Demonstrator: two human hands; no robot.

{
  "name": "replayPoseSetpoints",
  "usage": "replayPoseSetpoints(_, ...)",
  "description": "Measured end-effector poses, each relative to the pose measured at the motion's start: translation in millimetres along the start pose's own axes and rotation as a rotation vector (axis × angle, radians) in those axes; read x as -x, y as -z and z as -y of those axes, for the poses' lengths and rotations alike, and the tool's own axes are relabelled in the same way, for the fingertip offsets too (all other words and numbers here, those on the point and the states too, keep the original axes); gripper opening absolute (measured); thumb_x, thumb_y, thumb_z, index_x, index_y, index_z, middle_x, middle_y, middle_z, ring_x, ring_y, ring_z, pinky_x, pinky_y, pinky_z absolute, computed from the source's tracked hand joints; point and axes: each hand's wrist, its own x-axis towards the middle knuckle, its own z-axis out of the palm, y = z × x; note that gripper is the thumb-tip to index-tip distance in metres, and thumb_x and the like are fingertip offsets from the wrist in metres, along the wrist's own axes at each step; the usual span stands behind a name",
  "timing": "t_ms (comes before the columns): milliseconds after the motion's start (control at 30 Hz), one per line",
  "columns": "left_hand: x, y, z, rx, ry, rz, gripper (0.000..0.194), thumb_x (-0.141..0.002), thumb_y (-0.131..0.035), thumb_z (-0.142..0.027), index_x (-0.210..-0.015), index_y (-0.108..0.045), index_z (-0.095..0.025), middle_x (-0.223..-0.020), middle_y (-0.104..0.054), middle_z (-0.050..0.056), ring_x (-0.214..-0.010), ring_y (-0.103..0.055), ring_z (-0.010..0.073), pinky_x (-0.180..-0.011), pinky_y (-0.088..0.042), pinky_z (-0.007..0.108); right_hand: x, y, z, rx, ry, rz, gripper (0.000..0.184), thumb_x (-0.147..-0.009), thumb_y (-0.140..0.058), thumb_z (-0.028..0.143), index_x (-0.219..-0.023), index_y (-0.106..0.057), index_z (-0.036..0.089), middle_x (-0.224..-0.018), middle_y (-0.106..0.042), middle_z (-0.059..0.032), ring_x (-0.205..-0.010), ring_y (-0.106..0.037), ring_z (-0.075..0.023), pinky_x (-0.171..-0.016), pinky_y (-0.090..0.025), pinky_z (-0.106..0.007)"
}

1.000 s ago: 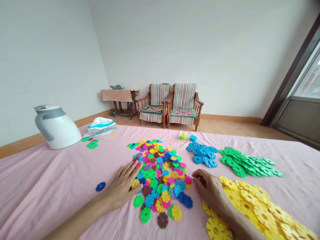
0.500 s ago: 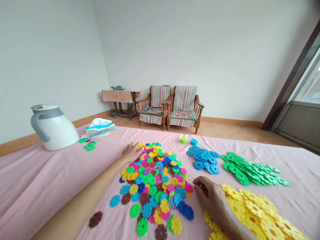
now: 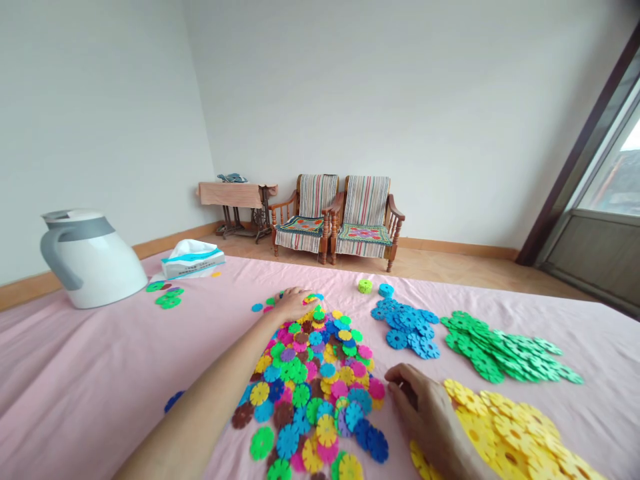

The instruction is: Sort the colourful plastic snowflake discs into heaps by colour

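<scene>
Many flower-shaped plastic discs in mixed colours lie in a heap [image 3: 300, 393] in front of me. My left hand [image 3: 294, 304] reaches across to the heap's far end, with its fingers laid over some discs and nothing visibly gripped. A few blue and pink discs [image 3: 257, 307] peek out just left of that hand. My right hand [image 3: 423, 403] rests on the cloth between the heap and a pile of yellow discs [image 3: 515, 433]. Its fingers are loosely bent, a gap shows beside the thumb, and no disc is visible in it.
A blue disc pile [image 3: 407, 325] and a green disc pile [image 3: 505, 347] lie farther right, behind small lime [image 3: 365, 287] and blue stacks [image 3: 385, 290]. A white jug [image 3: 100, 267], a tissue box [image 3: 194, 261] and several loose green discs [image 3: 169, 298] are on the left, on pink cloth [image 3: 90, 387].
My left hand has moved right and slightly toward me, onto the discs at the heap's far end. My right hand keeps nearly the same place. The view has shifted slightly.
</scene>
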Motion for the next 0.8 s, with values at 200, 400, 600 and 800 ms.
replayPoseSetpoints(200, 43, 11.8, -14, 0.141, -0.22, -0.009, 0.053, -0.078, -0.042, -0.064, -0.118, -0.056, -0.033, -0.123, -0.055, 0.003, -0.115, -0.046, 0.0257, -0.097, -0.033, 0.035, 1, -8, -12, 0.019, 0.036, -0.041, 0.02, -0.082, -0.04, 0.027, -0.079, -0.059, 0.02, -0.067, -0.061, -0.0006, -0.056, -0.053, -0.0137, -0.052, -0.037, -0.022)
replayPoseSetpoints(400, 57, 36.6, 9, 0.233, -0.11, -0.083, 0.051, -0.088, -0.029, -0.052, -0.105, -0.064, -0.02, -0.102, -0.066, 0.004, -0.099, -0.057, 0.022, -0.083, -0.043, 0.027, 0, -6, -9, 0.024, 0.026, -0.026, 0.02, -0.082, -0.039, 0.027, -0.08, -0.058, 0.02, -0.066, -0.06, -0.0003, -0.054, -0.052, -0.0134, -0.052, -0.037, -0.023)
replayPoseSetpoints(600, 45, 30.0, 35, 0.12, 0.329, -0.195, 0.05, -0.085, -0.029, -0.052, -0.095, -0.064, -0.018, -0.106, -0.061, 0.015, -0.109, -0.047, 0.0377, -0.085, -0.037, 0.052, 0, -7, -11, -0.001, 0.056, -0.047, 0.019, -0.081, -0.04, 0.025, -0.08, -0.058, 0.02, -0.068, -0.061, 0.0, -0.058, -0.054, -0.0137, -0.054, -0.038, -0.023)
replayPoseSetpoints(800, 55, 13.8, 20, 0.141, 0.226, -0.2, 0.048, -0.082, -0.033, -0.055, -0.091, -0.065, -0.02, -0.105, -0.06, 0.012, -0.108, -0.049, 0.0332, -0.089, -0.036, 0.045, 1, -1, -2, -0.008, 0.071, -0.054, 0.02, -0.081, -0.039, 0.023, -0.079, -0.059, 0.019, -0.067, -0.061, -0.0009, -0.057, -0.053, -0.0137, -0.054, -0.037, -0.023)
